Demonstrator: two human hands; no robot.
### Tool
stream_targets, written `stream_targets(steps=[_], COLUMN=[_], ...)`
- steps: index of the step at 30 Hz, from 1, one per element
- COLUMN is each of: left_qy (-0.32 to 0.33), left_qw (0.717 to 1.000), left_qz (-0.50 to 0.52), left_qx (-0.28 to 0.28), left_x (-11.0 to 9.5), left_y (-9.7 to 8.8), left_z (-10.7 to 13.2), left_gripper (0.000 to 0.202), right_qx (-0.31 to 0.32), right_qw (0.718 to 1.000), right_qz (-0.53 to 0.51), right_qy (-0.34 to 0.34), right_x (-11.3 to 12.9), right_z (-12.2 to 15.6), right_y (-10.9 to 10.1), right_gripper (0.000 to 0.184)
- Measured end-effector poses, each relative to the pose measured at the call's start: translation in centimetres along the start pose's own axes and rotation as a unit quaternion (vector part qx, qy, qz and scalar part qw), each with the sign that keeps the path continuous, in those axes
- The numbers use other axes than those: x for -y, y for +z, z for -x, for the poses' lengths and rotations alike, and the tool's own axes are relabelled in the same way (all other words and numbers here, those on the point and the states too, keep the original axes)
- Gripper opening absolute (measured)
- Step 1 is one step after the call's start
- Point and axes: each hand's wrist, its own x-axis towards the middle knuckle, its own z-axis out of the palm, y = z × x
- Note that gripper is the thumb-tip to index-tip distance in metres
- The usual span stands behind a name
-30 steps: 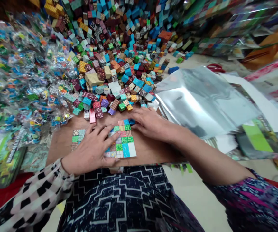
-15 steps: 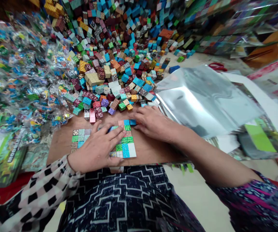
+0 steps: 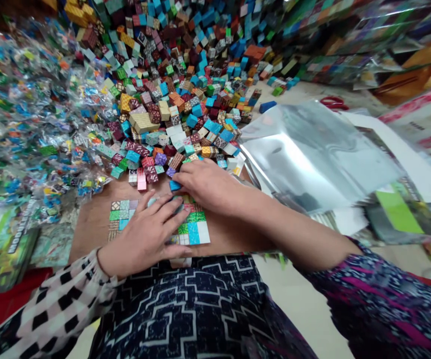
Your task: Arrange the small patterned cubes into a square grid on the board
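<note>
A flat patch of patterned blocks (image 3: 203, 232) lies on the brown board (image 3: 238, 236). My left hand (image 3: 148, 227) rests across its middle with the fingers stretched out, hiding many of the blocks. Just beyond the patch's far edge, my right hand (image 3: 210, 185) pinches a small blue block (image 3: 175, 185) between thumb and fingertips. That hand covers the patch's far right corner.
A large heap of loose coloured blocks (image 3: 178, 99) spreads behind the board. Clear bags of small parts (image 3: 43, 114) pile up at left. To the right lie shiny plastic sleeves (image 3: 313, 149), red-handled scissors (image 3: 334, 103) and printed booklets (image 3: 6, 244).
My right hand has moved left from beside the patch's far right corner to behind its far edge, with the blue block between its fingers. My left hand stays on the patch.
</note>
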Motion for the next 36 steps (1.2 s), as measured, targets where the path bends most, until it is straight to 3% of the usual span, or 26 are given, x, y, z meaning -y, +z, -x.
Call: stream_targets(steps=[4,7,13,18,20,24,29,33,36], left_qy=[-0.032,-0.104,-0.182,-0.185,-0.183,-0.156,-0.137,-0.122,-0.118], left_qw=[0.994,0.987,0.980,0.981,0.981,0.984,0.985,0.988,0.992], left_qz=[0.032,0.033,0.058,0.067,0.055,0.055,0.052,0.047,0.040], left_qx=[-0.102,-0.121,-0.062,-0.002,0.020,0.071,0.096,0.078,0.001], left_x=[0.5,1.2,2.5,2.8,2.8,2.6,2.2,2.2,2.7], left_y=[-1.1,-1.6,-0.9,-0.4,-0.4,-0.4,-0.5,-1.4,-2.1], left_z=[0.3,0.0,-0.9,-1.4,-1.6,-2.1,-2.6,-1.6,0.9], left_gripper=[0.029,0.030,0.037,0.043,0.048,0.059,0.059,0.056,0.049], right_qx=[0.013,-0.003,0.023,-0.033,-0.036,-0.006,-0.002,-0.016,-0.023], right_qw=[0.999,0.999,0.997,0.993,0.993,0.994,0.996,0.997,0.998], right_qz=[0.019,0.002,-0.075,-0.104,-0.109,-0.106,-0.076,-0.059,-0.041], right_qy=[-0.023,-0.044,-0.009,0.035,0.039,0.041,0.047,0.041,0.047], right_x=[0.5,0.5,0.2,-0.9,-0.9,0.0,1.8,2.6,2.9], right_z=[-1.4,-1.9,-1.4,1.6,3.1,5.4,6.0,6.0,6.1], right_y=[0.7,1.1,0.7,0.5,0.8,2.0,4.1,5.2,5.2], right_gripper=[0.024,0.025,0.030,0.038,0.053,0.102,0.128,0.124,0.119])
